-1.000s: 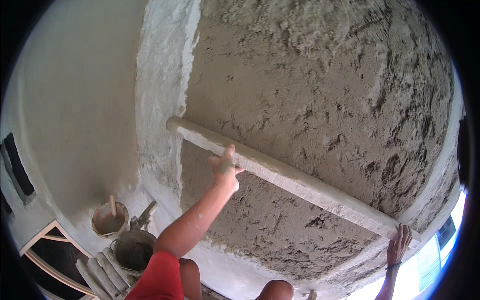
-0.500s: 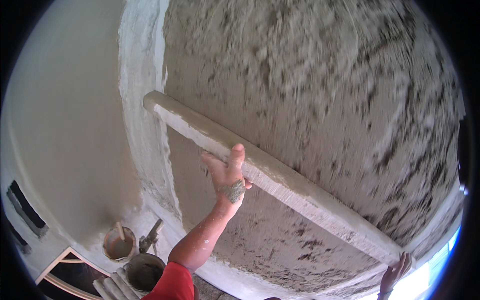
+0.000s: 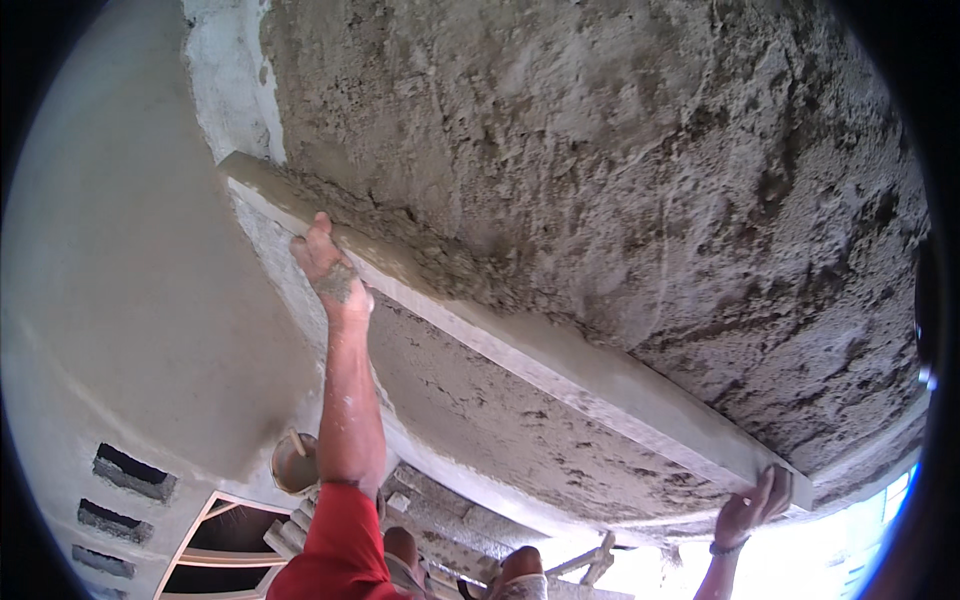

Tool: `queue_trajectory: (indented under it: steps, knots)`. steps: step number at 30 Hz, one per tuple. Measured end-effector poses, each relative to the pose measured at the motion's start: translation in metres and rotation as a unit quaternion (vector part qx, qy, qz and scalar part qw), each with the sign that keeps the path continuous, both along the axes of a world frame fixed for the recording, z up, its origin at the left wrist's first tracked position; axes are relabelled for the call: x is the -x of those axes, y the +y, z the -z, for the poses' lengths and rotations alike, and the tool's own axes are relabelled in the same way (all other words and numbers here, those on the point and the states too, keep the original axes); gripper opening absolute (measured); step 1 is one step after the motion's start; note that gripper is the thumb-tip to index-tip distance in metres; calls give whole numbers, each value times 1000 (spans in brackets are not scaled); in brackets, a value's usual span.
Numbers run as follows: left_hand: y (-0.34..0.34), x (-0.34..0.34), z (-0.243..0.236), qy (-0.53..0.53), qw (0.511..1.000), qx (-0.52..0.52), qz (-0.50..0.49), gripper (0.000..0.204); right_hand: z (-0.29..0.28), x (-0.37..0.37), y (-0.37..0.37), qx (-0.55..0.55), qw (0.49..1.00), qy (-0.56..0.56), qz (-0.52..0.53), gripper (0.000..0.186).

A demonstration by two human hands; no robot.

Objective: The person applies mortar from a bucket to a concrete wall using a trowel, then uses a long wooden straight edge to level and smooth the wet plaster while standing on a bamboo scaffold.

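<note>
A long, pale screed board (image 3: 600, 385) lies slantwise against a wall of rough, wet grey mortar (image 3: 650, 180), its left end higher in the picture than its right. Loose mortar (image 3: 430, 250) is heaped along its upper edge. Near the upper left end, my left hand (image 3: 335, 272) grips the board, with a smear of mortar on its back. At the lower right end my right hand (image 3: 748, 512) is closed round the board's lower edge; some of its fingers are hidden. Below the board the mortar (image 3: 480, 400) looks flatter, with pits in it.
To the left is a smooth grey wall (image 3: 130, 280), bordered by a whitish strip (image 3: 228, 90). Low down are a bucket (image 3: 292, 468) with a handle sticking out, a light wooden frame (image 3: 190, 530), rectangular wall openings (image 3: 135, 472) and planks (image 3: 455, 530).
The board has moved up the wall, and mortar has piled on its upper edge. My left hand is closer to the board's left end. The whole view has shifted too.
</note>
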State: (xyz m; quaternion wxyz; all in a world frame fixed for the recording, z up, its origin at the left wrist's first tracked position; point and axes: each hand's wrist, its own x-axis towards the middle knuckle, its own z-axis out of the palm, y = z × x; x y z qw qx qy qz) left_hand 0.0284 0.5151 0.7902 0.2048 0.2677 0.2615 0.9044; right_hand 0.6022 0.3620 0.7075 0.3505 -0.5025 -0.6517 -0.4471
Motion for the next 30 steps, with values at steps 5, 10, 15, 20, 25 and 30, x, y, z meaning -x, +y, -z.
queue_trajectory:
  steps: [5,10,15,20,25,30]
  knots:
    - [1,-15,17,-24,999,39,-8,39,-19,-8,-12,72,997,-20,21,59]
    - [-27,-111,69,37,996,62,-53,56,4,-105,-33,99,994,-12,35,58]
    - [-28,-121,43,150,976,63,-143,50,1,-113,-44,128,990,15,58,52]
    - [-7,-46,4,179,960,116,-180,44,-67,-55,-18,44,998,-18,31,50]
    - [-2,-16,-77,3,997,53,-51,35,-142,-3,-8,39,999,-22,-3,48]
    - [6,20,-131,-37,997,73,7,34,-200,36,7,12,997,-66,24,43]
